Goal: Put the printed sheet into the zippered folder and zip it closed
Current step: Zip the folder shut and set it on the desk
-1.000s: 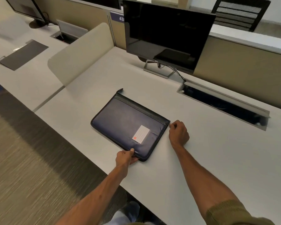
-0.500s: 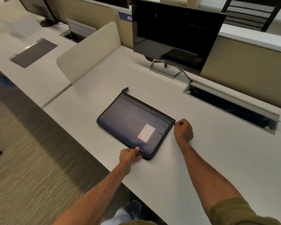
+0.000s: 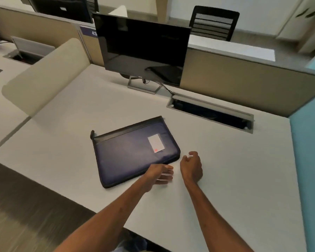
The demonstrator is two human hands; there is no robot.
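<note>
Dark navy zippered folder point(image 3: 133, 155) flat on white desk point(image 3: 216, 179), zip point(image 3: 129, 128) looks shut; left hand point(image 3: 159, 174) flat-open at its near edge; right hand point(image 3: 192, 167) loosely curled, empty, just beside corner; sheet unseen, prob. inside, nxt: confirm zip fully home.

**Q:** What furniture is fitted?

**A:** A white bench point(image 3: 80, 110) carries a dark, unlit monitor point(image 3: 144, 48) on a metal stand point(image 3: 142, 87). To the right of the stand, a cable hatch point(image 3: 211, 115) is set into the bench top with its lid raised. A beige rear partition point(image 3: 235, 82) runs behind. A rounded cream divider point(image 3: 44, 77) stands at the left edge, with a neighbouring desk point(image 3: 0, 91) beyond it.

**Q:** And the surroundings?

**A:** Grey-brown striped carpet point(image 3: 22, 206) covers the floor at lower left. A teal surface point(image 3: 307, 160) borders the bench on the right. A black slatted chair point(image 3: 214, 23) stands beyond the partition, before a pale wall point(image 3: 262, 13). Lighting is even.
</note>
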